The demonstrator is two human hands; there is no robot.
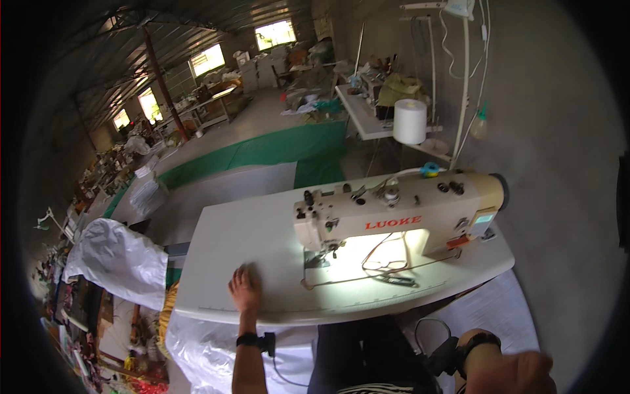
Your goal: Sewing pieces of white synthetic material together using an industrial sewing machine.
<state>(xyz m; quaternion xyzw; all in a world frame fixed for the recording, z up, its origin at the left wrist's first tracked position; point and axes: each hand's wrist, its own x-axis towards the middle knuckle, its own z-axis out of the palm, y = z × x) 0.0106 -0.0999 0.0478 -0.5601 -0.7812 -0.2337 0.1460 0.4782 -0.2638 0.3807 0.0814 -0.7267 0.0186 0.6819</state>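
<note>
My left hand (245, 287) rests on the white table top (223, 240) of a sewing machine, fingers laid on the surface with nothing in them. The cream sewing machine (394, 209) stands to its right, its lamp lit over the bed. Under its arm lie what look like eyeglasses (386, 265) and a small dark hand tool, perhaps thread snips (398, 280). At the lower right, off the table's front edge, is my right hand (518, 373). It is blurred, and its fingers cannot be made out.
A white thread cone (410, 122) stands behind the machine near a pole (464, 85) with wires. White plastic sheeting (121, 262) is heaped at the left, and white sacking (495, 314) lies at the right. Green cloth (262, 146) covers the floor behind. Another worktable (361, 111) stands beyond.
</note>
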